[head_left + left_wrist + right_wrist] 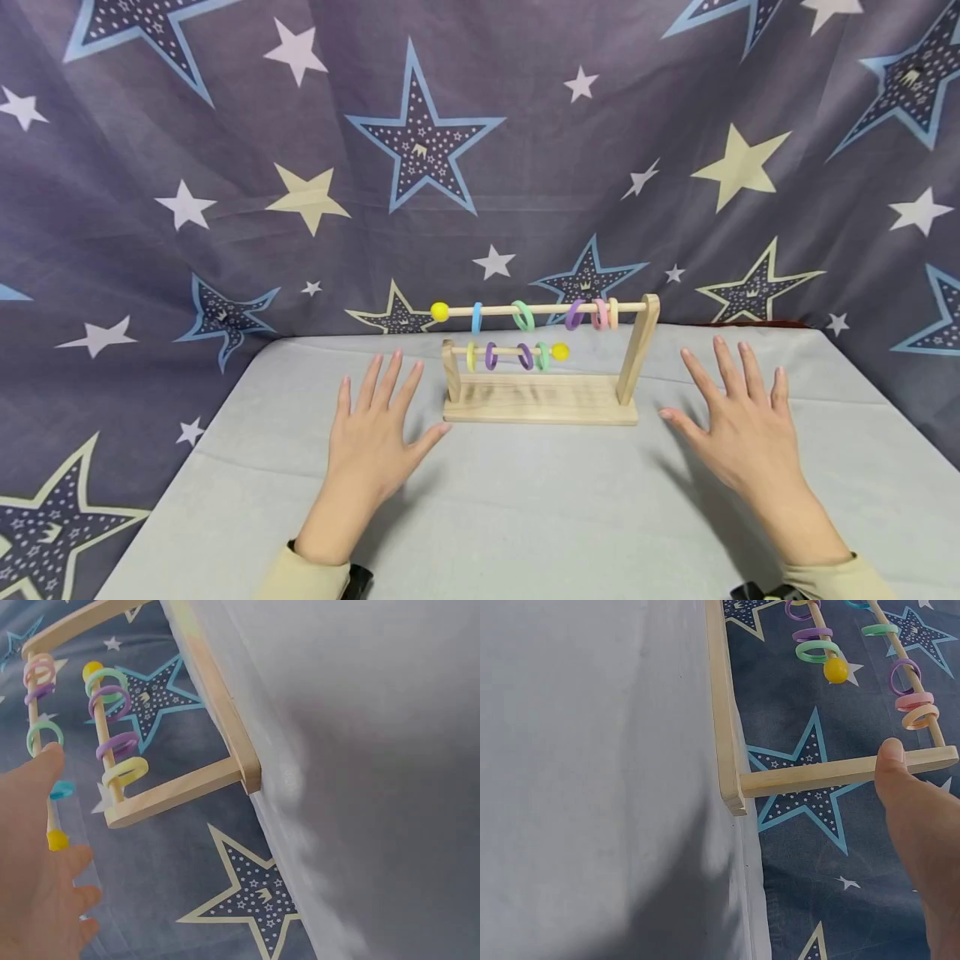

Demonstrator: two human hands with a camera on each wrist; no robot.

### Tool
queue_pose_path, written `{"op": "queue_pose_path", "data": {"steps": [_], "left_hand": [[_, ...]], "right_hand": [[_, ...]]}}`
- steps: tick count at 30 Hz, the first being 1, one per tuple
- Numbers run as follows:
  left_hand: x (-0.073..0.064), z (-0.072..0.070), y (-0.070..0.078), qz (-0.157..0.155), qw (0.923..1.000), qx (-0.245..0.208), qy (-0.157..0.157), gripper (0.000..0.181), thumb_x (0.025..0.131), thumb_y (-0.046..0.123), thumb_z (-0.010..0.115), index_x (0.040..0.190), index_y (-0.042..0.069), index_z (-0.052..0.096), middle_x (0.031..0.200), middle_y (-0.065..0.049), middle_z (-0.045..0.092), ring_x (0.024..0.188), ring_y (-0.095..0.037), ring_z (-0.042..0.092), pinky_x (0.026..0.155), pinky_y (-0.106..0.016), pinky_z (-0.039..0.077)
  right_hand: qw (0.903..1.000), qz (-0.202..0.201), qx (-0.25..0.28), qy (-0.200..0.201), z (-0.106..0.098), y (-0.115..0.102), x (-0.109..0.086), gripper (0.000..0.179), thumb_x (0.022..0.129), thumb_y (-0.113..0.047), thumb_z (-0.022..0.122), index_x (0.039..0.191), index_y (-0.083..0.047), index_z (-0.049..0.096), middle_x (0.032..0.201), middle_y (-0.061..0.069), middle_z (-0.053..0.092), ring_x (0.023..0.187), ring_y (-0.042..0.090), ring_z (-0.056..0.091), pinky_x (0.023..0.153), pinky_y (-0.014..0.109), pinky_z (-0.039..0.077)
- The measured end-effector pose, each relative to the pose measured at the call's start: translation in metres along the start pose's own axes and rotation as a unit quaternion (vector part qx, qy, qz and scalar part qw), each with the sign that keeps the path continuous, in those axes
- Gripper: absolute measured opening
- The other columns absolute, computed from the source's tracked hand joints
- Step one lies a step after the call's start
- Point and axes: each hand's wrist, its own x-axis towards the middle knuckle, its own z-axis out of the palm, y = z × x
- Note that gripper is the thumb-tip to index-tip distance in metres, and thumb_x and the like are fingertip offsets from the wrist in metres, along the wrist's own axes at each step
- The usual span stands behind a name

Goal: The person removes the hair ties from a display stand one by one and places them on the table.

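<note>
A wooden stand (540, 400) with two rods sits on the table between my hands. Its upper rod, fixed to the tall right post (639, 350), carries a blue ring (477, 318), a green ring, a purple ring (574, 315), a pink ring and a peach ring, with a yellow ball (439, 312) at its left end. On the lower rod are a yellow ring (471, 357), two purple rings, a green ring and another yellow ball (560, 352). My left hand (378, 442), fingers spread, hovers left of the base. To its right, my right hand (746, 429) is likewise spread and holds nothing.
A pale grey cloth covers the table (540, 517). Behind it hangs a dark curtain (465, 242) printed with stars, which also runs along the left and right sides. Both hands cast shadows on the cloth.
</note>
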Motion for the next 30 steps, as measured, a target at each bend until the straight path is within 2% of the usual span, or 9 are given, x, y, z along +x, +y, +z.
{"op": "queue_pose_path", "data": {"steps": [8, 12, 21, 30], "left_hand": [[0.008, -0.004, -0.003, 0.008, 0.9998, -0.010, -0.012, 0.084, 0.091, 0.070, 0.049, 0.157, 0.021, 0.030, 0.163, -0.008, 0.022, 0.151, -0.030, 0.011, 0.117, -0.059, 0.005], [0.016, -0.002, -0.003, 0.009, 0.9996, -0.017, -0.019, 0.084, 0.092, 0.069, 0.048, 0.158, 0.021, 0.027, 0.163, -0.008, 0.020, 0.151, -0.030, 0.008, 0.117, -0.059, 0.006], [0.036, 0.006, -0.002, -0.001, 0.9976, -0.069, -0.008, 0.085, 0.092, 0.064, 0.055, 0.159, 0.021, 0.024, 0.165, -0.006, 0.015, 0.151, -0.028, 0.008, 0.118, -0.058, 0.008], [0.054, 0.014, -0.006, 0.006, 0.9906, -0.137, -0.011, 0.082, 0.093, 0.054, 0.062, 0.158, 0.022, 0.025, 0.163, -0.002, 0.021, 0.149, -0.028, 0.019, 0.116, -0.057, 0.018]], "right_hand": [[1.0000, 0.001, 0.002, -0.004, -0.001, -0.002, 0.001, 0.080, 0.091, -0.061, 0.058, 0.156, -0.024, 0.031, 0.161, 0.018, 0.021, 0.151, 0.031, -0.003, 0.115, 0.062, -0.007], [1.0000, -0.001, 0.003, -0.002, 0.001, -0.002, 0.001, 0.079, 0.091, -0.060, 0.058, 0.156, -0.024, 0.032, 0.161, 0.017, 0.021, 0.151, 0.032, -0.001, 0.115, 0.063, -0.007], [1.0000, -0.006, 0.002, 0.002, 0.002, -0.003, 0.001, 0.079, 0.091, -0.061, 0.058, 0.155, -0.023, 0.033, 0.161, 0.018, 0.022, 0.151, 0.033, 0.000, 0.115, 0.063, -0.005], [0.9999, -0.005, 0.004, 0.008, 0.003, -0.001, 0.000, 0.078, 0.091, -0.062, 0.058, 0.154, -0.022, 0.035, 0.161, 0.017, 0.023, 0.151, 0.032, 0.001, 0.115, 0.063, -0.005]]}}
